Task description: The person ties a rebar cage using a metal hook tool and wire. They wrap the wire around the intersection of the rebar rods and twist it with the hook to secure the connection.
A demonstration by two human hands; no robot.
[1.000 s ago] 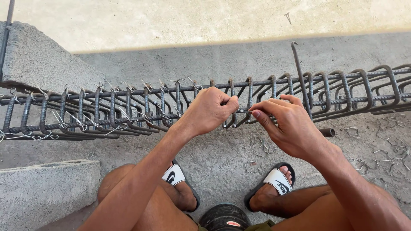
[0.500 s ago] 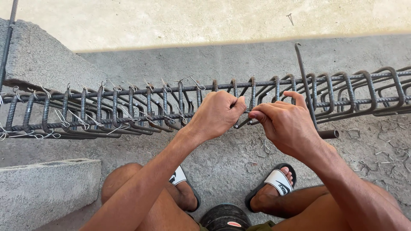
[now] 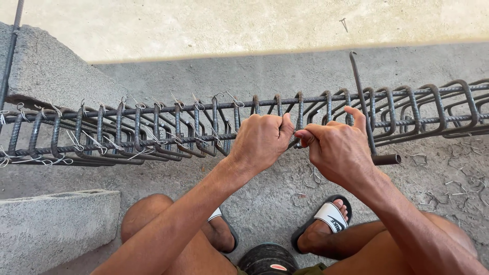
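Observation:
A long rebar cage (image 3: 153, 127) of dark steel bars and bent stirrups lies horizontally across the view, its left half tied with thin wire loops. My left hand (image 3: 260, 140) is clenched on the near bar of the cage at its middle. My right hand (image 3: 338, 150) is right beside it, thumb and forefinger pinching a thin tie wire (image 3: 297, 138) at a stirrup. A metal hook tool (image 3: 364, 112) with a short round handle leans by my right hand's fingers; whether they hold it I cannot tell.
A concrete block (image 3: 56, 76) supports the cage at the left; another block (image 3: 56, 226) lies at lower left. Loose bent tie wires (image 3: 458, 188) litter the grey concrete floor at right. My sandalled feet (image 3: 326, 224) and knees are below, with a black round object (image 3: 267, 259) between them.
The view has shifted so the cage and hands sit slightly further right. Both hands stay together at the same stirrup; the right hand's fingers have closed tighter on the wire.

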